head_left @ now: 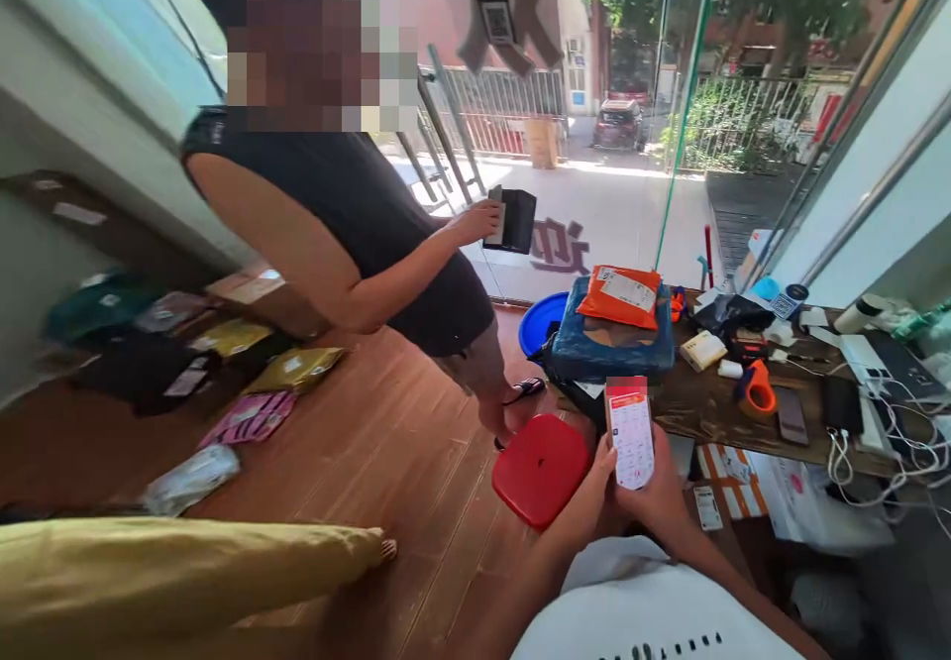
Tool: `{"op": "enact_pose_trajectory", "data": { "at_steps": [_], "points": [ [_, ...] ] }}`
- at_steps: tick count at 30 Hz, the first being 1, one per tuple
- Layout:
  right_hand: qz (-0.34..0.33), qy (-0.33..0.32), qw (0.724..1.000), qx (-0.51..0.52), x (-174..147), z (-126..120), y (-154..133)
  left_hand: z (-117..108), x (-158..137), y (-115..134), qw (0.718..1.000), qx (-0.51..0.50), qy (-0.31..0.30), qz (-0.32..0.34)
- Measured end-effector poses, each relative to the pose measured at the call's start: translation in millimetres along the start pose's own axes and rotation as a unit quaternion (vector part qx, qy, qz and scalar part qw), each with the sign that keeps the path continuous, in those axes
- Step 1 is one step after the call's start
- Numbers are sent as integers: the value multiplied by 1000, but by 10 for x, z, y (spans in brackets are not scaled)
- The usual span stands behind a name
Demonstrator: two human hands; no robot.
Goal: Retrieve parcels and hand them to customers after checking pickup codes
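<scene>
Two hands on one phone [630, 432] | left hand [590, 501] and right hand [661, 496] both grasp it upright, above the red stool [540, 469], beside the desk [705, 407] | keep your grip steady, screen facing you, thumbs clear of its middle.

The phone [630, 432] hides most of the right hand [661, 496], and its screen text is too small to read. The counter [705, 407] runs off the right edge. The standing person's dark packet [512, 221] is perhaps a folded mailer; its label is illegible.
</scene>
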State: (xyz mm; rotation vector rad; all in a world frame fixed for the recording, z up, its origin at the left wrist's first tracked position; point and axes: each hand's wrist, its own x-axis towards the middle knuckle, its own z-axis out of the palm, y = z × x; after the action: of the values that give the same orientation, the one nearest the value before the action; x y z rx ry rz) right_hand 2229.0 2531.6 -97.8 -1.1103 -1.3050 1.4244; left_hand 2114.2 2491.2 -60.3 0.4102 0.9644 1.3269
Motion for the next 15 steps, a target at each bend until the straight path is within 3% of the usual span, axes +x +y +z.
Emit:
{"op": "enact_pose_trajectory", "data": {
  "at_steps": [3, 5, 9, 12, 15],
  "points": [
    [17, -19, 999, 36, -13, 126, -150, -13, -29, 19, 999, -40, 20, -20],
    [66, -26, 992, 107, -12, 141, -184, -64, -69, 58, 998, -21, 7, -60],
    [204, -6, 945, 257, 13, 132, -207, -154, -125, 53, 994, 20, -30, -105],
    [234, 15, 919, 317, 11, 149, -199, -186, -138, 47, 995, 59, -39, -77],
    [251, 14, 883, 397, -7, 121, -125, -245, -75, 197, 978, 202, -58, -13]
  ]
}}
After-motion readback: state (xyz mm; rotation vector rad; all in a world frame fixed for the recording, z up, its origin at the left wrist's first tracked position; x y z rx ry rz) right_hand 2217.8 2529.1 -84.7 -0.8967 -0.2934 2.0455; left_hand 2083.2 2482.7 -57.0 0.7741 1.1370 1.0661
